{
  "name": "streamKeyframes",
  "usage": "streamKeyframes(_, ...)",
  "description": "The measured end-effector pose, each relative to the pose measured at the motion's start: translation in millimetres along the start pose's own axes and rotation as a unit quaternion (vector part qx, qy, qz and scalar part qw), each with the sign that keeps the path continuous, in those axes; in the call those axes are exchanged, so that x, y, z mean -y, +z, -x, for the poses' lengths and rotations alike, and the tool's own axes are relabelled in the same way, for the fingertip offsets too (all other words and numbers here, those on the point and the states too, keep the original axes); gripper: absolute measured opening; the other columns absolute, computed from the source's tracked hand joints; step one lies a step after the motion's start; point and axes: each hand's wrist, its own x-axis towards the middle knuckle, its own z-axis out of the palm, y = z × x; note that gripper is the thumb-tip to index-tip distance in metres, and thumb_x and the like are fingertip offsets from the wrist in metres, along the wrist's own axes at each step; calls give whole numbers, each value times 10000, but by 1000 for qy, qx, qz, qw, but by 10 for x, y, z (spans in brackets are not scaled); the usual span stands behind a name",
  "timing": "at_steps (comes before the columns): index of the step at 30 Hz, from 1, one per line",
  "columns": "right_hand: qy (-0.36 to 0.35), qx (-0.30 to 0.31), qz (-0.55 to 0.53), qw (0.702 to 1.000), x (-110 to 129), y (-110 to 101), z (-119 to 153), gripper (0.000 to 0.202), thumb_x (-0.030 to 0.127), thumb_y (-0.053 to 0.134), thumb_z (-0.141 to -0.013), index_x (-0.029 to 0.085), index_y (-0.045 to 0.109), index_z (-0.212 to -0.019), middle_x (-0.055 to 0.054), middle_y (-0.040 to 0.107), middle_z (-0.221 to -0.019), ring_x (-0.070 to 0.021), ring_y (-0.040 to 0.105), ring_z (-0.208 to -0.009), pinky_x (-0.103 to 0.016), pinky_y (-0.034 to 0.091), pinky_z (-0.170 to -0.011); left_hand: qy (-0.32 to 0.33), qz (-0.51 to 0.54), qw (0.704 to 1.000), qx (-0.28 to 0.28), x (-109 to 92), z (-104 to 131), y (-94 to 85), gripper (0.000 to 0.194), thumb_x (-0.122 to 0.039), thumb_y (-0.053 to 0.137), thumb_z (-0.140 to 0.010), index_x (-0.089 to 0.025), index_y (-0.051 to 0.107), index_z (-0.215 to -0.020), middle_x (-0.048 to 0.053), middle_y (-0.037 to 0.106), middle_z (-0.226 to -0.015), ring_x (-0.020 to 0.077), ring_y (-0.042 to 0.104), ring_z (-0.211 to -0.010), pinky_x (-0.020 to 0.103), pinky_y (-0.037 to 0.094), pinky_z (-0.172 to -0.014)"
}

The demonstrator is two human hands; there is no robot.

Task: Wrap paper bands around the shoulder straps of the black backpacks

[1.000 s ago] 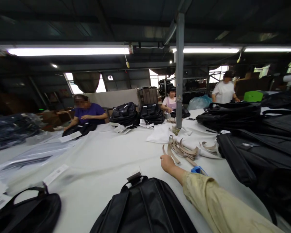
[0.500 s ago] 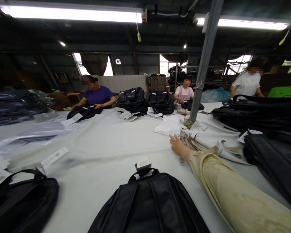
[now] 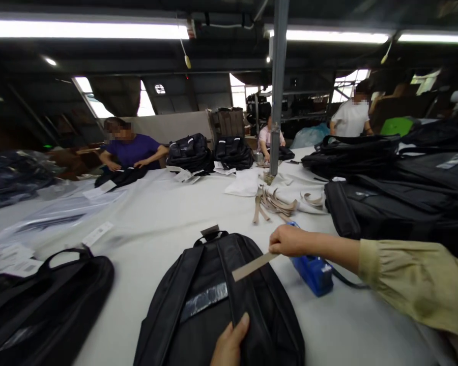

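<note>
A black backpack (image 3: 198,264) lies in front of me, straps facing up, with a shiny clear strip across its back panel. At its lower middle is my left hand (image 3: 229,343), its thumb over the right shoulder strap (image 3: 238,274) and its fingers hidden, seemingly tucked under it. My right hand (image 3: 290,240) pinches one end of a flat beige strip (image 3: 252,267), whose free end hangs over that strap. Behind the right wrist lies a blue device (image 3: 313,277), partly covered. Similar beige strips (image 3: 277,203) lie in a loose pile farther back.
Another black backpack (image 3: 72,290) lies at left by white tags (image 3: 17,262). More black bags (image 3: 400,203) are stacked at right. A metal post (image 3: 278,91) rises from the white table (image 3: 164,213). Several co-workers sit or stand across it, one in a purple shirt (image 3: 135,150).
My right hand has come back from the strip pile with a beige strip over the backpack. My left hand has appeared on the strap. The view has turned right, and the blue device now shows.
</note>
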Motion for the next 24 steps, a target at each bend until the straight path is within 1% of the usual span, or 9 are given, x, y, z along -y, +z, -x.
streamKeyframes(2, 28, 15, -44, 999, 67, 129, 457, 152, 261, 606, -751, 191, 735, -715, -20, 665, -597, -139, 562, -558, -236, 351, -533, -6, 7, 1000, -1, 12, 113, 39, 448, -182, 725, -749, -96, 623, -1176, 174, 755, -915, 361, 714, -886, 480, 598, -780)
streamKeyframes(4, 63, 30, -84, 994, 96, 220, 816, 161, 238, 578, -745, 194, 722, -689, -20, 651, -570, -136, 544, -523, -241, 347, -518, -21, 17, 1000, -10, 16, 249, 49, 422, -172, 704, -765, -86, 622, -1170, 180, 756, -909, 352, 722, -855, 483, 601, -771)
streamKeyframes(6, 89, 38, -89, 991, 104, 273, 1080, 145, 207, 575, -703, 203, 710, -650, -23, 651, -572, -144, 546, -523, -247, 345, -504, -35, 20, 999, -26, 0, 392, 41, 375, -151, 681, -781, -61, 625, -1141, 185, 756, -882, 342, 727, -830, 475, 605, -765)
streamKeyframes(9, 95, 58, -80, 991, 149, 313, 1308, 148, 167, 566, -649, 212, 698, -600, -21, 630, -541, -148, 532, -495, -257, 346, -491, -54, 17, 997, -43, -41, 583, 34, 282, -151, 641, -818, -21, 632, -1068, 192, 752, -807, 327, 733, -780, 457, 613, -748)
streamKeyframes(11, 79, 63, -87, 991, 231, 351, 1355, 157, 143, 559, -628, 210, 691, -576, -15, 607, -513, -141, 515, -476, -257, 344, -486, -59, 11, 997, -48, -52, 678, 49, 220, -162, 611, -846, -17, 641, -1009, 180, 748, -748, 305, 735, -718, 433, 621, -720)
streamKeyframes(14, 46, 45, -96, 993, 418, 483, 1289, 138, 119, 576, -587, 201, 666, -522, -5, 576, -487, -134, 503, -487, -247, 339, -489, -58, -9, 997, -54, -22, 764, 81, 178, -170, 600, -858, -28, 649, -953, 159, 741, -688, 285, 731, -656, 401, 627, -686)
streamKeyframes(18, 50, 46, -152, 986, 660, 779, 1086, 142, 121, 580, -585, 187, 603, -463, 14, 505, -405, -127, 493, -458, -236, 344, -471, -62, -30, 997, -36, 57, 811, 85, 270, -196, 611, -847, -15, 637, -1046, 191, 751, -785, 331, 732, -789, 448, 614, -749)
streamKeyframes(21, 84, 60, -277, 955, 739, 980, 981, 167, 119, 571, -621, 181, 579, -466, 26, 513, -406, -112, 490, -428, -223, 363, -452, -46, -36, 997, -44, 98, 812, 43, 342, -196, 637, -827, -19, 620, -1118, 198, 753, -854, 341, 724, -848, 459, 603, -788)
streamKeyframes(24, 113, 67, -385, 913, 687, 1114, 972, 197, 136, 564, -676, 174, 561, -483, 40, 508, -410, -90, 450, -386, -207, 362, -418, -27, -37, 998, -46, 128, 778, -34, 352, -202, 674, -805, -39, 624, -1113, 184, 755, -855, 330, 728, -828, 448, 602, -788)
